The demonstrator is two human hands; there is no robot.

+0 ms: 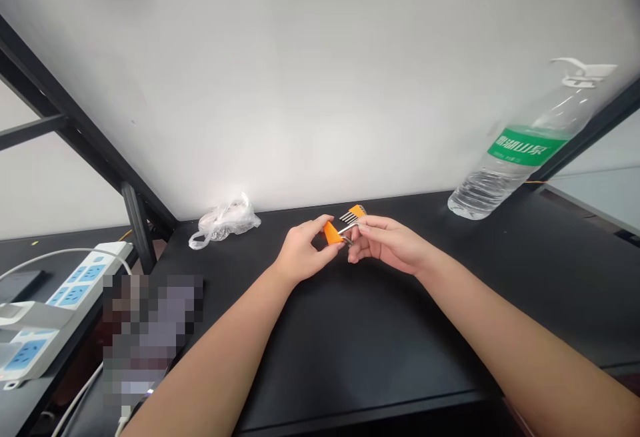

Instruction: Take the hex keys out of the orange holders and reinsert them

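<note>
My left hand (305, 250) is closed on a small orange holder (332, 233), pinched between thumb and fingers. A thin metal hex key (349, 227) reaches from the holder to my right hand (387, 243), whose thumb and forefinger grip its end. Another bent metal key (347, 241) shows just below, close to the right fingers; whether they touch it I cannot tell. Just behind my hands, a second orange piece (357, 211) with several metal rods lies on the black tabletop (370, 343), partly hidden by the right hand.
A crumpled clear plastic bag (227, 220) lies at the back left by the wall. A large water bottle (515, 143) with a green label stands at the right. On the left are a white power strip (75, 297), cables and a blurred-out device (160, 330), beside a black metal frame (137, 223).
</note>
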